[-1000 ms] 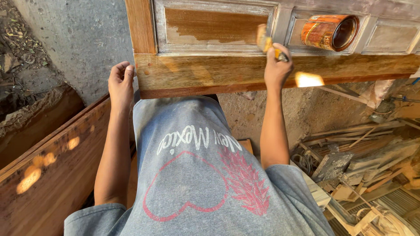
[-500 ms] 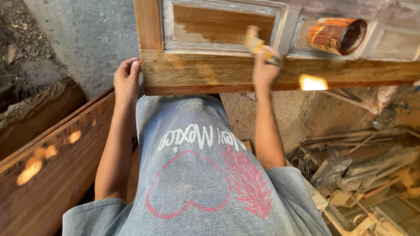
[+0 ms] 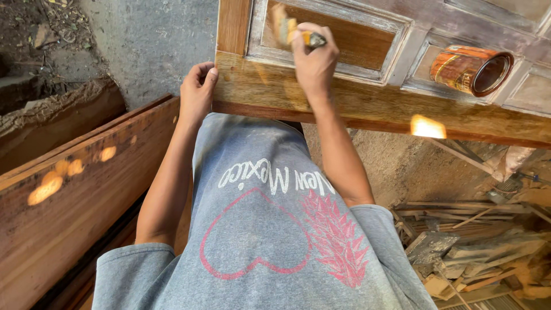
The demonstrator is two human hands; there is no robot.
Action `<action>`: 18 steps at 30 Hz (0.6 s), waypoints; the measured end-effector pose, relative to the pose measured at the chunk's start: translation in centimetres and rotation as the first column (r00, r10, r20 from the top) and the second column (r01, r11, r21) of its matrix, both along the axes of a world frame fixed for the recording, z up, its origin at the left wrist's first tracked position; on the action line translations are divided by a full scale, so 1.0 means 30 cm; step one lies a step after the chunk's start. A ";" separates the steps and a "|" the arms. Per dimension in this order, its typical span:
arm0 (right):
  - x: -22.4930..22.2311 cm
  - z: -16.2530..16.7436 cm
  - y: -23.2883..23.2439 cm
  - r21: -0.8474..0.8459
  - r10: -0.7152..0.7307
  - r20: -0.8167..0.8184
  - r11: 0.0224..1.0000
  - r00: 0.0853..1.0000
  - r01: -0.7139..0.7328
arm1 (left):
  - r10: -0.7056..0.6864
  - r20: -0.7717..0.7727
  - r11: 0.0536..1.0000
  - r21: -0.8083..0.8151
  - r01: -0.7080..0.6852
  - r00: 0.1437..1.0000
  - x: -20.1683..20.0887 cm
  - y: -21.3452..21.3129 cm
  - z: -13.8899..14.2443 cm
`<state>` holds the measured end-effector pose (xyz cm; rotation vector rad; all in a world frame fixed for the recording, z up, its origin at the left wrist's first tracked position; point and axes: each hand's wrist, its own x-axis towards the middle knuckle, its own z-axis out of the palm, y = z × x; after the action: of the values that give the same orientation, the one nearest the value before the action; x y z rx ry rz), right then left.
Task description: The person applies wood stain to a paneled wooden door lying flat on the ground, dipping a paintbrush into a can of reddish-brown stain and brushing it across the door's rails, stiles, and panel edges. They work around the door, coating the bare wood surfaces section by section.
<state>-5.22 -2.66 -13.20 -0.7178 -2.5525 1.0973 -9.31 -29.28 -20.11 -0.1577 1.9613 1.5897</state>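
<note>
Head cam, looking straight down: the right hand (image 3: 313, 54) has its fingers wrapped tight around a yellow-handled paintbrush (image 3: 290, 28), bristles on the recessed panel of the panelled wooden door (image 3: 356, 106) lying flat in front of the person. The left hand (image 3: 197, 92) curls its fingers over the door's near corner. The brush looks light and stiff in the handle, soft at the tip, probably slick with finish, so best gripped low. An open orange tin can (image 3: 470, 70) sits on the door, further right.
</note>
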 end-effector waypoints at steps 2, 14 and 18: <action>0.012 0.006 0.019 0.076 0.023 -0.028 0.997 0.999 -0.021 | 0.016 -0.031 1.000 0.026 -0.015 0.999 0.004 0.003 0.003; -0.002 0.033 0.030 0.028 0.419 0.113 0.905 0.901 -0.425 | 0.001 -0.062 1.000 -0.016 -0.002 0.998 0.002 0.008 0.025; -0.045 0.056 0.014 -0.086 0.392 0.200 0.920 0.898 -0.382 | -0.010 -0.077 0.997 -0.075 0.005 0.997 0.004 0.007 0.048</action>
<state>-6.56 -2.24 -11.53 -0.3552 -2.9519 1.2572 -9.19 -29.07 -18.68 -0.1199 2.0795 1.5400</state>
